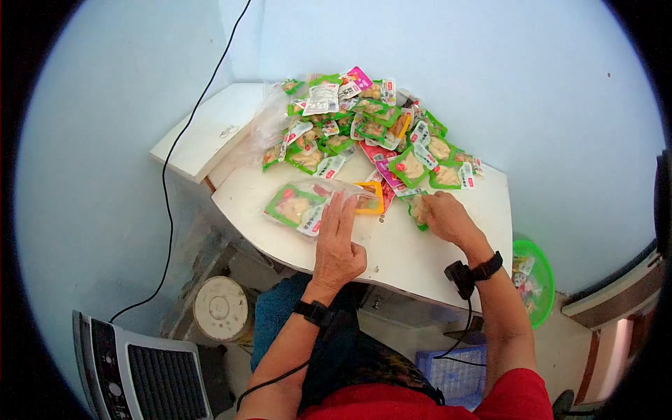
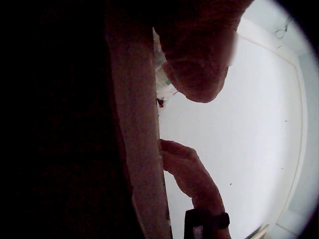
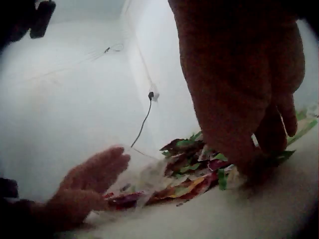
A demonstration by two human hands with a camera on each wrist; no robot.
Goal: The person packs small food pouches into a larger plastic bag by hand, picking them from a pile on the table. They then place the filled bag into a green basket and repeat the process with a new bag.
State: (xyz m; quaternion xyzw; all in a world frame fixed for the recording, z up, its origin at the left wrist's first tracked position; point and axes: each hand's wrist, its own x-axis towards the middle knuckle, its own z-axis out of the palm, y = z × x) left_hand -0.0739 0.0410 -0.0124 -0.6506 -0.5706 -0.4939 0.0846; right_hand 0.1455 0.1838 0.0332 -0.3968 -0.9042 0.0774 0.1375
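Observation:
On the white table (image 1: 273, 238), a clear plastic bag (image 1: 323, 186) holds a green-edged snack packet (image 1: 294, 208) and a yellow-edged packet (image 1: 371, 199). My left hand (image 1: 339, 255) lies against the bag's near side, its fingers straight. To the right, my right hand (image 1: 449, 220) pinches a small green snack packet (image 1: 418, 209) close over the table top. The right wrist view shows the left hand (image 3: 87, 186) beside the bag and the right hand (image 3: 239, 94) with its fingertips down at the packet. In the dark left wrist view, the table edge (image 2: 139, 129) covers most of the work.
A heap of snack packets (image 1: 371, 129) covers the back of the table, with a large clear bag (image 1: 269, 126) at its left. Below on the right stands a green basket (image 1: 549, 280) with packets in it. A round-lidded bucket (image 1: 222, 308) and a blue crate (image 1: 448, 367) are on the floor.

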